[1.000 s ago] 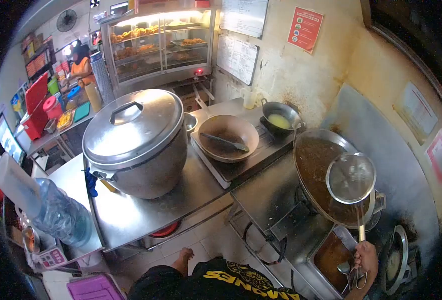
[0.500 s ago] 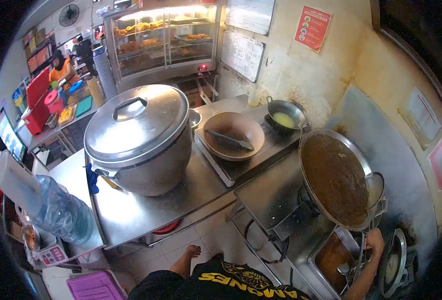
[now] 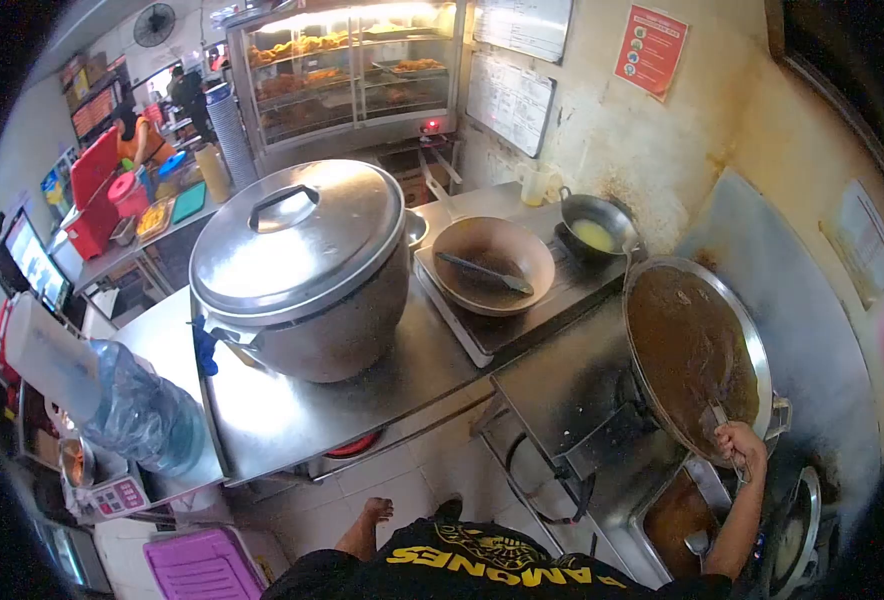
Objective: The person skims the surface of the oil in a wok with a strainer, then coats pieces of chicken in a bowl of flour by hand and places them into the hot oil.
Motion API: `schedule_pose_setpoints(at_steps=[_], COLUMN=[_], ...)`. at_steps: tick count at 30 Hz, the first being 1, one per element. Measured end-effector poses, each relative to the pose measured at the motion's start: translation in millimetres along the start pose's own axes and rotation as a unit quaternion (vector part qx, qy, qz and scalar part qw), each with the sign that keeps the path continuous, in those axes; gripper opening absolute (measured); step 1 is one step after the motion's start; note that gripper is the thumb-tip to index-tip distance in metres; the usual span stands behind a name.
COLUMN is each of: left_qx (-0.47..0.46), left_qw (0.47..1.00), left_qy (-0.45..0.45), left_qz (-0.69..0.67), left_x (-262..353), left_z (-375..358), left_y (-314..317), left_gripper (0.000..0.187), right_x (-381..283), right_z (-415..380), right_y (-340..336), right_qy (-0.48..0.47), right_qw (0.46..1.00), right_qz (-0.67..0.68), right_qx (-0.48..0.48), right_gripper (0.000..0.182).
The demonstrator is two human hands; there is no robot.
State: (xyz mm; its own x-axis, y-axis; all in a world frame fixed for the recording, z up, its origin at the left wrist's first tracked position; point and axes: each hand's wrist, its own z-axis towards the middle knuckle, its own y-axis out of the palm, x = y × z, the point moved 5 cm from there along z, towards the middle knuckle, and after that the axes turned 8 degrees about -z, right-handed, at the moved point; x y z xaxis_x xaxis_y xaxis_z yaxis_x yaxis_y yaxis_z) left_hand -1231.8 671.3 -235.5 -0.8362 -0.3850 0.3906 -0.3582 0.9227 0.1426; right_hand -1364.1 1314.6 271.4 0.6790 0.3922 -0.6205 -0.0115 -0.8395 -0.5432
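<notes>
**Right hand grips strainer, its head down in the big wok**

Left side: 1 bottle, clear bluish plastic, crumpled-looking surface. Background, 2 people: one in orange, one in dark clothing. Below, 1 ribbed purple lid.

1 pot, large, dull metal; its round lid is shinier, with 1 angular handle. Behind it, 1 glass-fronted cabinet, food on its shelves.

Left hand: low over pale floor tiles, fingers loosely apart, much as in the earlier frames.

1 pan, pale-sided, brown inside; 1 pair of dark tongs lies across it. Beside it, 1 small wok, dark, round, yellow liquid within.

1 steel tray, rectangular, brown liquid, 1 utensil in it.

1 big wok, wide shiny rim, brown liquid with a streaked surface. 1 strainer in it; head mostly hidden by liquid. Earlier frames: mesh held above the wok, then at its near right edge; now lowered in.

Right hand: closed round the strainer's metal handle, above the wok's near rim.
</notes>
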Motion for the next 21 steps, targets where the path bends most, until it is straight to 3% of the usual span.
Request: schedule_pose_setpoints(at_steps=[3, 5, 9, 11, 12, 13, 14, 15, 17, 18, 20, 21], left_qx=[0.0, -0.13, -0.178, -0.209, -0.213, -0.259, -0.29, -0.296, -0.116, -0.13, -0.296, -0.307], left_qw=[0.999, 0.989, 0.98, 0.912, 0.911, 0.953, 0.955, 0.953, 0.991, 0.987, 0.954, 0.951], left_qy=[0.0, 0.062, 0.084, 0.321, 0.318, 0.148, -0.034, -0.051, 0.038, 0.02, 0.035, 0.016], left_qz=[0.044, -0.038, -0.014, 0.148, 0.152, 0.047, -0.053, -0.034, 0.056, 0.092, 0.001, 0.031], left_x=[-0.8, -1.9, 3.4, 20.2, 22.5, 6.8, -8.8, -11.8, -8.6, -3.6, 27.6, 29.9], left_z=[-9.8, -9.6, -9.7, -25.1, -7.3, 45.4, 71.7, 77.3, 90.9, 82.5, 51.7, 49.7], left_y=[-2.4, 0.5, 8.7, 19.9, 17.6, 8.9, 6.5, 10.1, 4.0, 4.7, 21.9, 27.9], left_gripper=[0.015, 0.016, 0.016, 0.017, 0.017, 0.017, 0.016, 0.016, 0.014, 0.014, 0.013, 0.013], right_x=[-1.7, -7.2, -13.3, -13.9, -12.6, -13.6, -11.0, -11.4, -6.6, -2.0, 1.5, 8.1], right_z=[6.9, 2.0, -21.8, -33.1, -38.3, -44.5, -54.0, -64.3, -70.4, -76.0, -95.3, -98.4], right_y=[9.4, 20.8, 34.4, 41.8, 44.7, 45.9, 46.9, 51.3, 51.6, 49.9, 52.0, 51.1], right_qy=[-0.014, -0.031, -0.041, -0.055, -0.051, -0.081, -0.106, -0.102, -0.105, -0.118, -0.087, -0.091], right_qw=[0.996, 0.99, 0.986, 0.981, 0.981, 0.983, 0.984, 0.983, 0.977, 0.981, 0.984, 0.981], right_qz=[0.055, 0.088, 0.116, 0.124, 0.127, 0.119, 0.113, 0.118, 0.137, 0.122, 0.128, 0.133], right_qx=[-0.067, -0.102, -0.113, -0.141, -0.137, -0.117, -0.092, -0.097, -0.127, -0.096, -0.084, -0.105], right_gripper=[0.005, 0.006, 0.013, 0.013, 0.013, 0.013, 0.013, 0.013, 0.015, 0.016, 0.014, 0.012])
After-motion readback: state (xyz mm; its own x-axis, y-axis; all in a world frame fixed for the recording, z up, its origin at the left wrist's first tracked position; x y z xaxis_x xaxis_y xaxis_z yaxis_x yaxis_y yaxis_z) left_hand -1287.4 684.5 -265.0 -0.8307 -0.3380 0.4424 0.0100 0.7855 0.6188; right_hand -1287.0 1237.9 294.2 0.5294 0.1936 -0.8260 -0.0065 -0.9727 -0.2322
